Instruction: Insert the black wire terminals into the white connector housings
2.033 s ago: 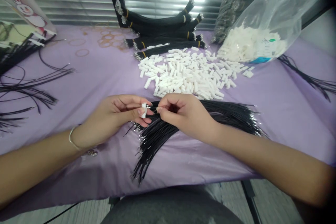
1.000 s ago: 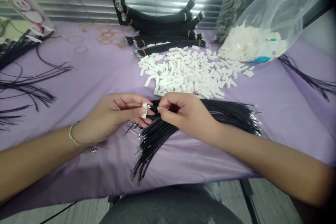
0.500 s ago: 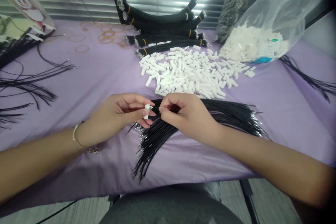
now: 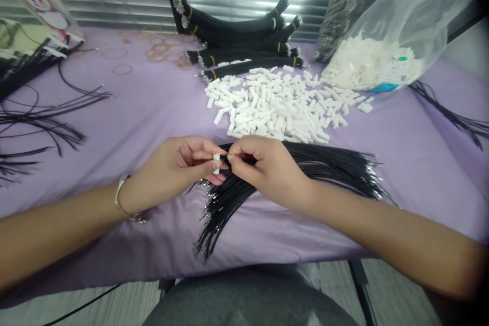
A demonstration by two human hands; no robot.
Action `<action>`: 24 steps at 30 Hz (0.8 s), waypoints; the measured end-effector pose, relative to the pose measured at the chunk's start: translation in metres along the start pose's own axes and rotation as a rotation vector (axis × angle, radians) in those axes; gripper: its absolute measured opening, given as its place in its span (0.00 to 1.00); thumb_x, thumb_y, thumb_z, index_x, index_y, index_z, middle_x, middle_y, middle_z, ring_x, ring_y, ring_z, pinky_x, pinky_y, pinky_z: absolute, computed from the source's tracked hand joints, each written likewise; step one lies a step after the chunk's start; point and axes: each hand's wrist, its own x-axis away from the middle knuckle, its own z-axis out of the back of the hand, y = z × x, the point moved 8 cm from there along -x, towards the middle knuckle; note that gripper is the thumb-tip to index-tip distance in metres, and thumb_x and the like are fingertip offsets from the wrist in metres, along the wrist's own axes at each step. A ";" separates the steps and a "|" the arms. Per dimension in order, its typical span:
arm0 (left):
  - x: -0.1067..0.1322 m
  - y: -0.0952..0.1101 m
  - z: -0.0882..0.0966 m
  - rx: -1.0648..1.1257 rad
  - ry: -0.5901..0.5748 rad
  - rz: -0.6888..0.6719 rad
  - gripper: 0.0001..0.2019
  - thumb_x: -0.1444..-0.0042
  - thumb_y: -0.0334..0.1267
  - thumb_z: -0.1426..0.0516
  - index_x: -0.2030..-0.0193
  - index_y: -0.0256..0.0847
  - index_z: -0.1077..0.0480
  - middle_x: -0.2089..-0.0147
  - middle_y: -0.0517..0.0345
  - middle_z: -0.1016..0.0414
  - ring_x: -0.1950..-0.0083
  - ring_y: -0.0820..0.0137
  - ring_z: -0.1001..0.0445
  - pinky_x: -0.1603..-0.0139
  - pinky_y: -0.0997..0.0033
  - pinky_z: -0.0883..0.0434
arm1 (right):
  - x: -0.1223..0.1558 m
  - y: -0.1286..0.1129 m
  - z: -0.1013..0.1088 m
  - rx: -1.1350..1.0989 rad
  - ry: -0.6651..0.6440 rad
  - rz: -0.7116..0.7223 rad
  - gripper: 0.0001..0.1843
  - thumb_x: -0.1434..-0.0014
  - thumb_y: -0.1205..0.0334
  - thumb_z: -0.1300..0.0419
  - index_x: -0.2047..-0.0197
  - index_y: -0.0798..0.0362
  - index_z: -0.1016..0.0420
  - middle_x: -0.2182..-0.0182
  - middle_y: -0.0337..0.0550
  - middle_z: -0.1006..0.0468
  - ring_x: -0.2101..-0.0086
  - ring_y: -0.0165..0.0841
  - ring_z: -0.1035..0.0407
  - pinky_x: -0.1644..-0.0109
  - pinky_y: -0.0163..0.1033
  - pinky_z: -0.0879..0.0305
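Note:
My left hand (image 4: 179, 168) pinches a small white plastic connector (image 4: 217, 163) between thumb and fingers. My right hand (image 4: 267, 168) is closed on the end of a thin black wire, its tip touching the connector. Both hands hover just above a loose fan of black wires with metal tips (image 4: 290, 178) lying on the purple tablecloth (image 4: 153, 112). Behind the hands lies a pile of several white connectors (image 4: 275, 107).
Bundled black wires (image 4: 240, 41) tied with yellow bands sit at the back. A clear bag of white connectors (image 4: 374, 61) stands back right. Loose black wires (image 4: 42, 122) lie at the left, more at the far right (image 4: 454, 117). Rubber bands (image 4: 153, 51) are scattered back left.
The two hands have drawn closer together, the wire tip now meeting the white connector. The view has shifted slightly; nothing else on the table has moved.

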 end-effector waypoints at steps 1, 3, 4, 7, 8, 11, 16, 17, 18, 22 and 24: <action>0.000 0.000 0.000 -0.001 -0.001 0.008 0.06 0.50 0.30 0.39 0.63 0.36 0.27 0.69 0.59 0.21 0.69 0.72 0.22 0.64 0.77 0.23 | 0.000 0.000 0.000 -0.002 0.002 0.003 0.09 0.45 0.71 0.45 0.77 0.59 0.33 0.79 0.33 0.37 0.76 0.21 0.43 0.71 0.28 0.47; 0.000 0.000 0.000 0.001 -0.001 0.022 0.06 0.50 0.30 0.39 0.63 0.35 0.28 0.69 0.59 0.21 0.70 0.72 0.22 0.64 0.77 0.23 | -0.001 0.000 -0.001 -0.004 0.001 0.014 0.09 0.45 0.71 0.45 0.76 0.59 0.33 0.79 0.33 0.37 0.76 0.21 0.43 0.71 0.28 0.47; 0.000 0.000 0.000 0.000 -0.002 0.027 0.06 0.50 0.30 0.39 0.63 0.35 0.28 0.69 0.59 0.21 0.69 0.72 0.22 0.64 0.77 0.23 | -0.001 0.000 -0.001 -0.003 -0.001 0.019 0.09 0.45 0.71 0.45 0.76 0.59 0.33 0.79 0.33 0.37 0.76 0.21 0.44 0.71 0.28 0.48; 0.000 -0.001 0.000 -0.004 -0.005 0.038 0.07 0.50 0.30 0.39 0.63 0.35 0.28 0.69 0.59 0.21 0.70 0.72 0.22 0.64 0.77 0.23 | 0.000 0.001 -0.003 -0.004 -0.006 0.029 0.09 0.45 0.71 0.45 0.76 0.59 0.33 0.80 0.33 0.38 0.76 0.21 0.43 0.71 0.28 0.47; 0.000 -0.001 0.000 -0.008 -0.004 0.040 0.07 0.50 0.30 0.39 0.63 0.34 0.28 0.70 0.59 0.21 0.70 0.72 0.22 0.65 0.77 0.23 | 0.000 0.001 -0.003 -0.007 -0.005 0.036 0.09 0.45 0.71 0.45 0.76 0.59 0.32 0.80 0.33 0.38 0.76 0.22 0.43 0.71 0.28 0.47; 0.000 -0.001 0.000 -0.014 0.002 0.038 0.06 0.50 0.30 0.39 0.63 0.35 0.28 0.70 0.59 0.21 0.70 0.72 0.22 0.65 0.76 0.23 | 0.000 0.001 -0.004 -0.007 0.003 0.067 0.09 0.44 0.70 0.44 0.76 0.59 0.32 0.79 0.33 0.37 0.76 0.22 0.43 0.70 0.28 0.46; -0.002 0.000 0.000 -0.003 0.020 0.032 0.07 0.49 0.33 0.39 0.63 0.36 0.27 0.69 0.57 0.21 0.69 0.71 0.22 0.63 0.74 0.23 | 0.001 -0.006 -0.001 0.177 -0.032 0.104 0.09 0.42 0.69 0.46 0.72 0.59 0.29 0.76 0.38 0.33 0.73 0.25 0.39 0.68 0.31 0.42; -0.002 0.000 0.001 0.002 0.024 0.034 0.07 0.49 0.33 0.39 0.62 0.36 0.28 0.68 0.56 0.21 0.69 0.70 0.22 0.63 0.73 0.23 | 0.003 -0.012 0.002 0.255 -0.012 0.136 0.09 0.41 0.69 0.47 0.70 0.59 0.28 0.74 0.40 0.31 0.71 0.27 0.37 0.66 0.33 0.40; -0.003 0.000 0.002 0.009 0.031 0.026 0.08 0.49 0.34 0.39 0.61 0.36 0.28 0.67 0.56 0.22 0.68 0.70 0.22 0.62 0.73 0.23 | 0.006 -0.019 0.005 0.328 0.018 0.184 0.09 0.40 0.69 0.48 0.67 0.60 0.27 0.71 0.44 0.29 0.68 0.29 0.36 0.63 0.35 0.38; -0.003 0.003 0.010 0.026 0.093 -0.069 0.11 0.47 0.37 0.40 0.57 0.38 0.29 0.63 0.55 0.23 0.67 0.73 0.24 0.65 0.76 0.25 | 0.027 -0.051 -0.006 0.426 0.004 0.484 0.12 0.40 0.69 0.48 0.60 0.66 0.26 0.64 0.53 0.26 0.60 0.34 0.34 0.51 0.37 0.36; -0.002 0.005 0.015 -0.003 0.143 -0.118 0.11 0.46 0.38 0.40 0.56 0.39 0.29 0.61 0.55 0.23 0.65 0.74 0.25 0.63 0.78 0.27 | 0.034 -0.052 -0.024 0.487 -0.115 0.559 0.17 0.38 0.63 0.48 0.54 0.69 0.28 0.58 0.55 0.26 0.53 0.38 0.36 0.44 0.40 0.40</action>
